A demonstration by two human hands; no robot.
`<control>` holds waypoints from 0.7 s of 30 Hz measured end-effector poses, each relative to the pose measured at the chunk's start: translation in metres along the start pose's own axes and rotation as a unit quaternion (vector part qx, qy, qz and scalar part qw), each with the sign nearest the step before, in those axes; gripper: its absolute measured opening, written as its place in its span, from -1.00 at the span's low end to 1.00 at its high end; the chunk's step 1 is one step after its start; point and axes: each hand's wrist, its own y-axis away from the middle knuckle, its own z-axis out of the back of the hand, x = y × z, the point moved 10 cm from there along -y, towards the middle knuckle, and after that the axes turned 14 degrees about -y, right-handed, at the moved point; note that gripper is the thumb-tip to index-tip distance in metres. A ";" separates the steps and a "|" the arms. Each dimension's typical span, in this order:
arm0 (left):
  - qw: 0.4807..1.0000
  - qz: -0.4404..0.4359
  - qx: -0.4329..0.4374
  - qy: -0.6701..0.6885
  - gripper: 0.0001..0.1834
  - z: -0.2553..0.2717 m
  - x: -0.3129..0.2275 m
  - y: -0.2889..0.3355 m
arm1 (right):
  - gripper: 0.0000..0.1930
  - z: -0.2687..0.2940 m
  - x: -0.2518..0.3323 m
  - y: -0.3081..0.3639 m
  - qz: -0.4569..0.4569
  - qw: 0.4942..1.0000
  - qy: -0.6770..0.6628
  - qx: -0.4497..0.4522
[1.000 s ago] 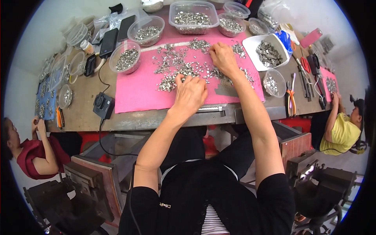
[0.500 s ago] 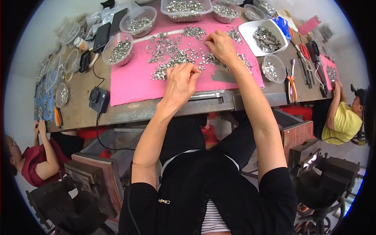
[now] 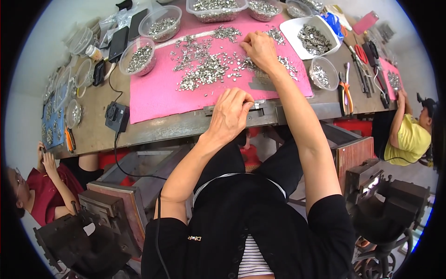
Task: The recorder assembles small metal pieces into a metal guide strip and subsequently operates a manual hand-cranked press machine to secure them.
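Small shiny metal pieces point(image 3: 204, 74) lie scattered in loose heaps on a pink mat point(image 3: 153, 102). My left hand point(image 3: 231, 114) is at the front edge of the table, over a metal rail point(image 3: 209, 110) set along that edge. Its fingers are curled together, and whatever they pinch is hidden beneath them. Farther back, my right hand point(image 3: 261, 50) hovers at or just above the metal pieces, thumb and fingers drawn into a pinch. Its fingertips are too small to show if a piece is between them. A dark flat strip point(image 3: 265, 88) rests on the mat below the right wrist.
Clear tubs of metal pieces point(image 3: 138, 58) ring the mat, with a white tray point(image 3: 292, 35) at back right. Pliers point(image 3: 344, 95) lie to the right; a black adapter point(image 3: 116, 116) with a cable sits left. Two co-workers point(image 3: 411, 139) work at the table's ends.
My left hand has drawn back from the heap of metal pieces toward me, to the rail at the table edge. My right hand has shifted only slightly in the picture.
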 end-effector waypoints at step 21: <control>0.996 -0.049 -0.020 -0.069 -0.83 0.004 -0.016 0.006 | -0.87 0.057 0.061 0.085 0.008 0.989 -0.093 0.116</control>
